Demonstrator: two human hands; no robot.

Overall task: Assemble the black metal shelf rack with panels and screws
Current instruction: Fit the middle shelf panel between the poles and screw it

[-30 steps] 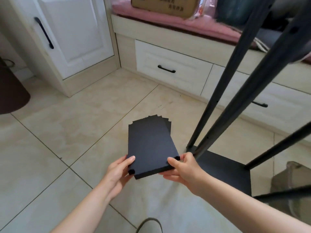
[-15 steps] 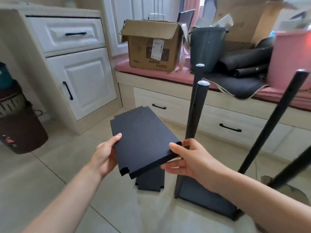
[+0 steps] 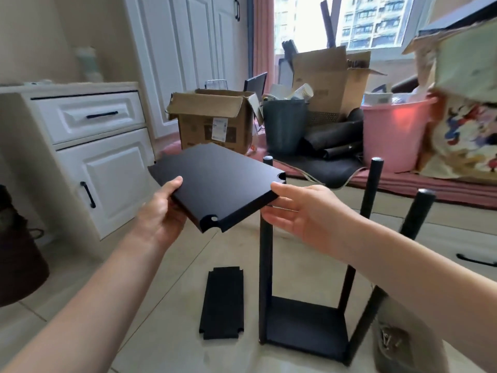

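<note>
A black shelf panel (image 3: 215,181) with notched corners is held in the air, tilted, between both hands. My left hand (image 3: 161,214) grips its left edge, my right hand (image 3: 304,211) grips its right near corner. Below and to the right stands the partly built black rack (image 3: 304,329): a bottom panel on the floor with upright posts (image 3: 265,265) rising from its corners. The held panel is level with the post tops, just left of them. A stack of spare black panels (image 3: 223,302) lies on the floor left of the rack.
White cabinet with drawers (image 3: 88,146) stands at left. A window bench behind holds cardboard boxes (image 3: 212,122), a grey bin (image 3: 285,125) and a pink tub (image 3: 395,130). A dark basket (image 3: 16,254) sits far left. A bag (image 3: 390,343) lies right of the rack.
The panel has been lifted from just above the floor stack to the height of the post tops. My view has tilted up from the floor toward the window.
</note>
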